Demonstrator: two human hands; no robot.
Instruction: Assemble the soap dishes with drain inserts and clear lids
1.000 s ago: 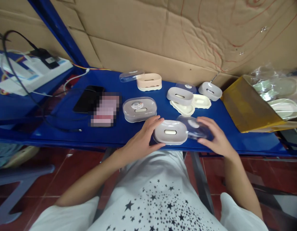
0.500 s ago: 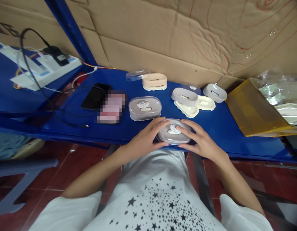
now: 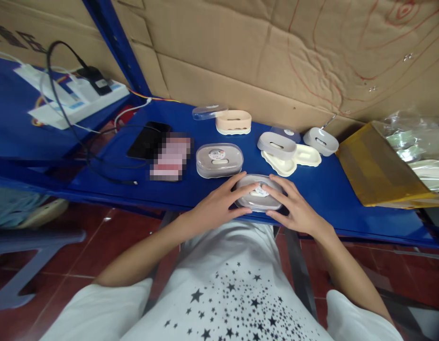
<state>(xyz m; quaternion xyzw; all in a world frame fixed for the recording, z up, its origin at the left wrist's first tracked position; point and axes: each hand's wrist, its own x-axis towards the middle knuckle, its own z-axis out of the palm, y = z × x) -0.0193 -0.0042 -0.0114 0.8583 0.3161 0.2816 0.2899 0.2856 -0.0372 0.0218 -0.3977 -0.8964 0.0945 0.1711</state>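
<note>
A grey oval plastic box (image 3: 253,202) with a clear lid lies at the table's front edge, directly before me. My left hand (image 3: 228,196) grips its left end, thumb at the near rim and a finger at the far rim. On the other end, my right hand (image 3: 294,203) holds it in the same way. Both index fingers meet on the round white sticker (image 3: 262,190) on the lid, partly covering it. Just behind and to the left sits a similar lidded grey box (image 3: 219,168), which nobody touches.
Behind are a peach box (image 3: 233,121), an open grey box (image 3: 276,146) over cream trays (image 3: 306,155), and another grey box (image 3: 321,142). A carton (image 3: 376,166) of wrapped pieces stands right. Phones (image 3: 144,139), cables and a power strip (image 3: 77,106) lie left.
My left index finger has come inward across the lid onto the sticker. My right hand keeps nearly the same hold. The whole view has shifted slightly.
</note>
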